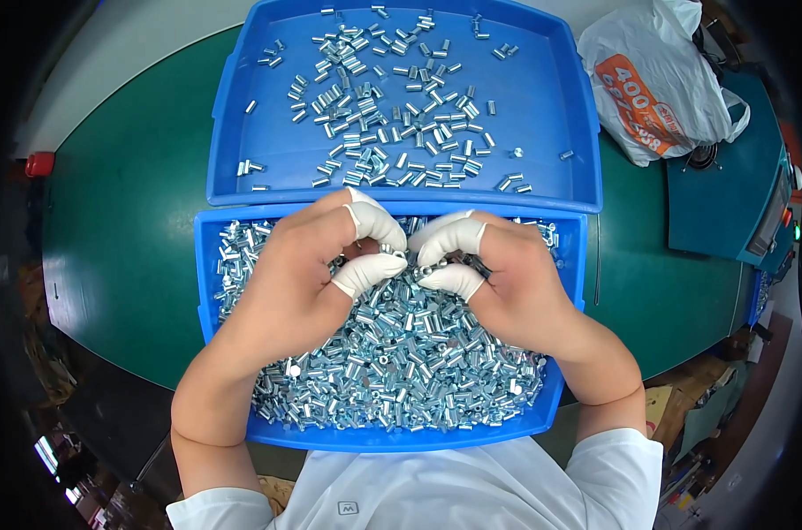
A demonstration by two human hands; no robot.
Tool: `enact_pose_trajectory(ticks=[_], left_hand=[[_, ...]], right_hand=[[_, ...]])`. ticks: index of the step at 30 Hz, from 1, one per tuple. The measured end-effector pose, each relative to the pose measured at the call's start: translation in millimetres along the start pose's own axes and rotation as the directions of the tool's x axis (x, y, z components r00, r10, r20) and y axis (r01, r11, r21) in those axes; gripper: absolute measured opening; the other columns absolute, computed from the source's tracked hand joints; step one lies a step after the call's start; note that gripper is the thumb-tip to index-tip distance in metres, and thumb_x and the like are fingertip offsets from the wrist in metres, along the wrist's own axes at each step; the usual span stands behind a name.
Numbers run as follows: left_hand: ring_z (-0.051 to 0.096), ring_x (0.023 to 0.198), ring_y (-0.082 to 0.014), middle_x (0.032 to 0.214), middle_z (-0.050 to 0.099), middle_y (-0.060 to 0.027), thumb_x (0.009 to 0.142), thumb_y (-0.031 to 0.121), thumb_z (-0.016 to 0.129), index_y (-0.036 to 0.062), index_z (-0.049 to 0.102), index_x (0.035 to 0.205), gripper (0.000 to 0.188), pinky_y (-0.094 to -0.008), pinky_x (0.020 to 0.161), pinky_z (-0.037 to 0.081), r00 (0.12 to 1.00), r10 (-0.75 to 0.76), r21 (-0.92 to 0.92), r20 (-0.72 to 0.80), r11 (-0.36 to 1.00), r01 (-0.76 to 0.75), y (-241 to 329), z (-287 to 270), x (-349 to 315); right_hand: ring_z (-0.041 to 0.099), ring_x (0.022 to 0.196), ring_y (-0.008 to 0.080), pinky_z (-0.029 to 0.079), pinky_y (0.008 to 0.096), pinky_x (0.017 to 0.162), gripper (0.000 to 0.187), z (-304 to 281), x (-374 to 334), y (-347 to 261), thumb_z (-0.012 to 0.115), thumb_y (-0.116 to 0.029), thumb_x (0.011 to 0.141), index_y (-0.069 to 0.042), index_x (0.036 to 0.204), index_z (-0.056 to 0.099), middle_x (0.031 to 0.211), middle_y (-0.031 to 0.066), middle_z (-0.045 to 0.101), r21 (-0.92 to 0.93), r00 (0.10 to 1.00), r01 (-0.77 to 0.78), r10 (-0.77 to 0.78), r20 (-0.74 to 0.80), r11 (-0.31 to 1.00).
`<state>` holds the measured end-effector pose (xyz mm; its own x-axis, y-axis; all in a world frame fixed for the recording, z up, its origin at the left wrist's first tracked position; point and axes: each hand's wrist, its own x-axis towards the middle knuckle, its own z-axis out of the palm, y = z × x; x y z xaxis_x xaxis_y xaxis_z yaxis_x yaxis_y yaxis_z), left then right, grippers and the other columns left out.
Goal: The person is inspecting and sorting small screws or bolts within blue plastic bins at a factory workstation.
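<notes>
Both hands wear white finger cots on the thumb and fingers. My left hand (305, 261) is closed in a pinch, with small silvery rivet nuts (398, 254) at its fingertips. Close beside it, my right hand (514, 269) also pinches a few rivet nuts (428, 268) between thumb and fingers. The two sets of fingertips nearly meet over the far part of the near blue tray (401, 438). A thick heap of loose rivet nuts (410, 353) fills that tray below the hands. My palms and curled fingers hide how many pieces each hand holds.
A second blue tray (542, 106) sits just beyond, with many rivet nuts scattered singly across its bottom. Both trays are on a green table (127, 221). At the right stand a white plastic bag (639, 79) and a teal machine (719, 194); a red object (39, 164) is at the left edge.
</notes>
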<state>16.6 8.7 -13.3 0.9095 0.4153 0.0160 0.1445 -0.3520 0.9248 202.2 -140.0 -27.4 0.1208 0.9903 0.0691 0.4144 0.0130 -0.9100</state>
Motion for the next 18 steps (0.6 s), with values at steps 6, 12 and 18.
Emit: enact_pose_trajectory(ticks=[6, 12, 18], left_hand=[[0.072, 0.084, -0.0169, 0.095, 0.073, -0.0095, 0.092, -0.003, 0.070, -0.0019, 0.068, 0.104, 0.013, -0.0287, 0.075, 0.058, 0.998, -0.064, -0.099, -0.020, 0.993, 0.061, 5.1, 14.6, -7.0], [0.073, 0.083, -0.0160, 0.095, 0.074, -0.0105, 0.093, -0.001, 0.072, -0.0031, 0.068, 0.108, 0.016, -0.0286, 0.074, 0.059, 0.994, -0.111, -0.171, 0.000, 0.979, 0.109, 1.9, 18.7, -9.3], [0.074, 0.087, -0.0173, 0.099, 0.075, -0.0115, 0.091, -0.003, 0.075, -0.0045, 0.068, 0.109, 0.020, -0.0297, 0.076, 0.060, 0.977, -0.206, -0.318, 0.044, 0.925, 0.210, 1.1, 17.5, -16.1]], right_hand=[[0.072, 0.088, 0.0119, 0.059, 0.0264, 0.079, 0.012, -1.2, -2.8, -1.0, 0.071, 0.004, 0.093, 0.004, 0.105, 0.067, 0.096, 0.0078, 0.074, 0.372, 0.969, -0.248, 0.237, 0.076, 0.895], [0.073, 0.087, 0.0123, 0.060, 0.0265, 0.075, 0.015, -0.1, -5.5, 0.8, 0.073, 0.003, 0.093, 0.004, 0.107, 0.069, 0.092, 0.0081, 0.074, 0.471, 0.964, -0.263, 0.248, 0.095, 0.842], [0.076, 0.083, 0.0139, 0.062, 0.0273, 0.073, 0.015, -5.7, -3.2, -1.9, 0.078, 0.002, 0.089, 0.003, 0.103, 0.073, 0.089, 0.0099, 0.077, 0.339, 0.989, -0.147, 0.129, 0.074, 0.929]])
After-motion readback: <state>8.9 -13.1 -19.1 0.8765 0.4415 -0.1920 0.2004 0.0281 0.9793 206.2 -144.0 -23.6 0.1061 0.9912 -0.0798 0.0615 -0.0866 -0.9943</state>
